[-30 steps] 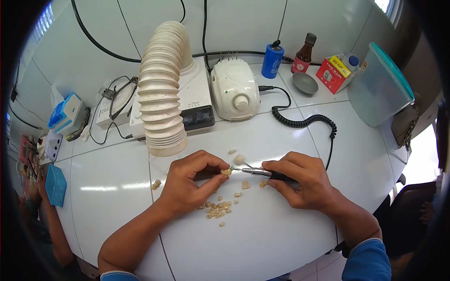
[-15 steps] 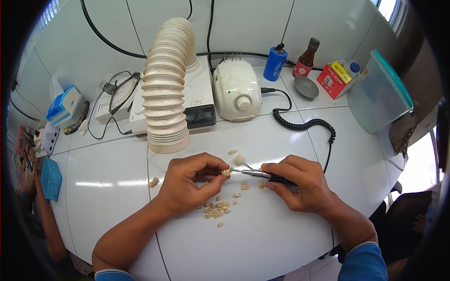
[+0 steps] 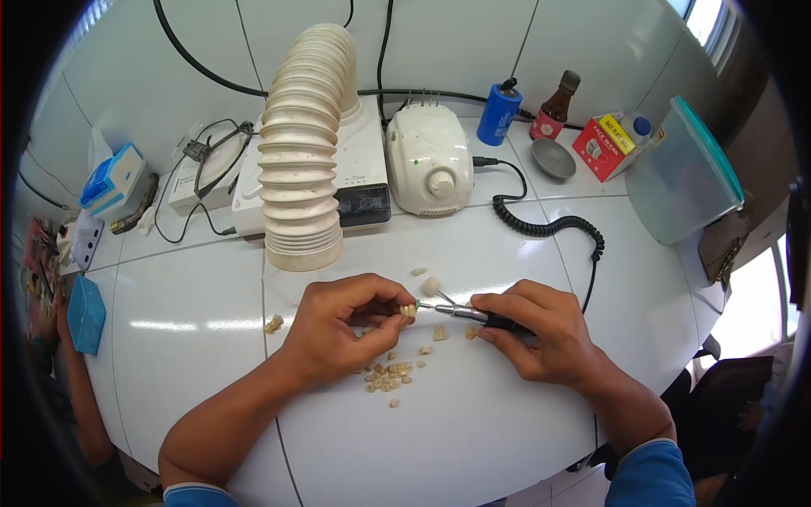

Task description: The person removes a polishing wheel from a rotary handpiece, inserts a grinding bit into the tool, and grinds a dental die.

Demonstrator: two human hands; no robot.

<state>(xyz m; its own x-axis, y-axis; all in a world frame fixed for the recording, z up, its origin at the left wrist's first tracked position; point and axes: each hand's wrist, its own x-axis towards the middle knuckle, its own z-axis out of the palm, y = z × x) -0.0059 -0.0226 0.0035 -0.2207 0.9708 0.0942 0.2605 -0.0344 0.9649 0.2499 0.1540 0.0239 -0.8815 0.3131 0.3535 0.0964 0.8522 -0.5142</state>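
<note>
Between thumb and fingertips, my left hand (image 3: pixel 351 325) pinches a small yellowish dental crown piece (image 3: pixel 409 310). My right hand (image 3: pixel 536 329) grips a rotary handpiece (image 3: pixel 460 313) with a silver nose and dark body. Its green-tipped bur (image 3: pixel 420 304) points left and meets the crown piece, or sits right against it. Below my left hand lie several loose tooth-like pieces (image 3: pixel 389 376). Another piece (image 3: pixel 439 333) rests between the hands, and a small brush-like tool with a pale round head (image 3: pixel 431 286) lies just beyond them.
A ribbed white suction hose (image 3: pixel 300 160) arches down in front of me. Behind stand a white control unit (image 3: pixel 429 160), a coiled black cord (image 3: pixel 549 226), a blue cylinder (image 3: pixel 499 116), a brown bottle (image 3: pixel 553 108), a red mask box (image 3: pixel 602 148) and a plastic bin (image 3: pixel 680 169). Another person's arm (image 3: pixel 76 372) is at far left.
The view has shifted slightly. Both hands keep nearly the same pose, with the bur still at the crown piece. The other person's arm at left has moved a little.
</note>
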